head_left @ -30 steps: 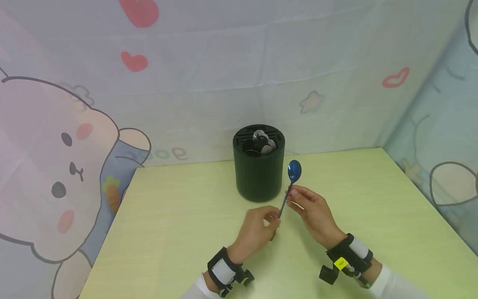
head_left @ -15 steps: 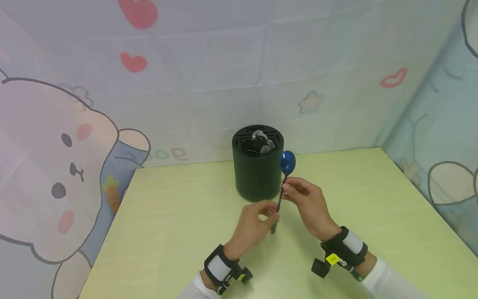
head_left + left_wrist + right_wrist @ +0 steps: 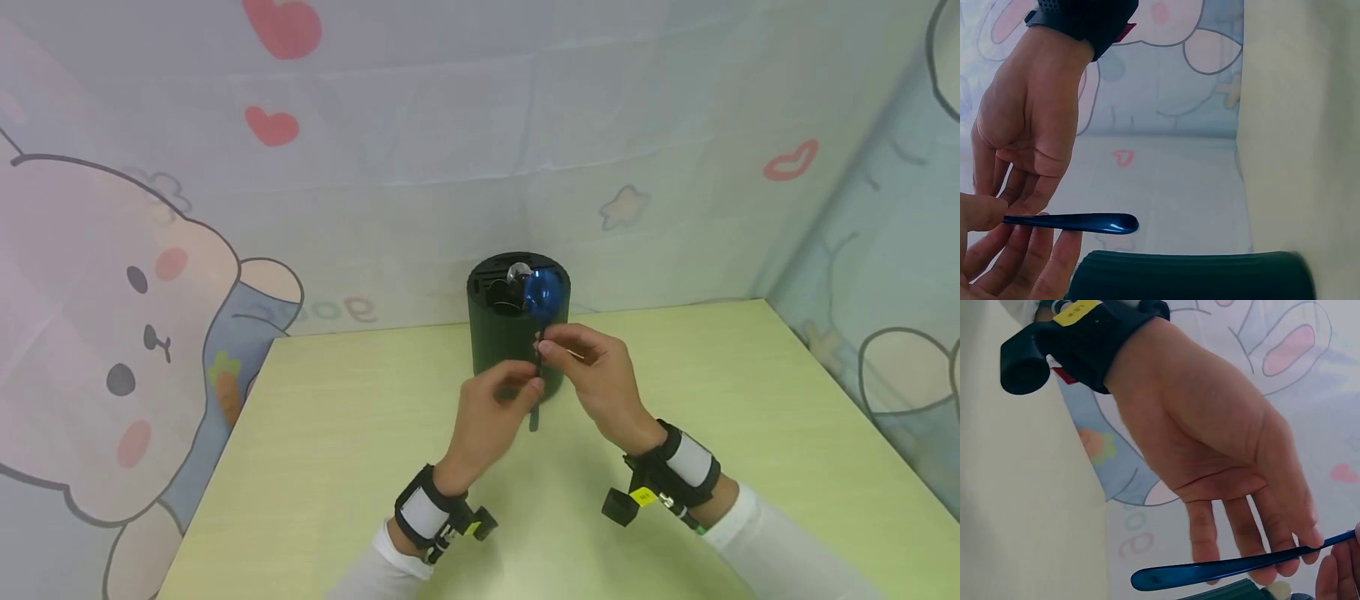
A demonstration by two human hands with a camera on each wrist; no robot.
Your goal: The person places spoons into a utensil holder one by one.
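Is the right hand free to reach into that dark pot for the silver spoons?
Probably not yet. The right hand and left hand both pinch the blue spoon, whose bowl sits over the pot opening, in front of the silver spoons. Nothing else blocks the way.

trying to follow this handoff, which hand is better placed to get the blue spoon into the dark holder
Probably the right hand. It pinches the blue spoon higher on the stem, just under the bowl, which sits at the dark holder rim. The left hand holds the lower stem near the handle end, farther from the opening.
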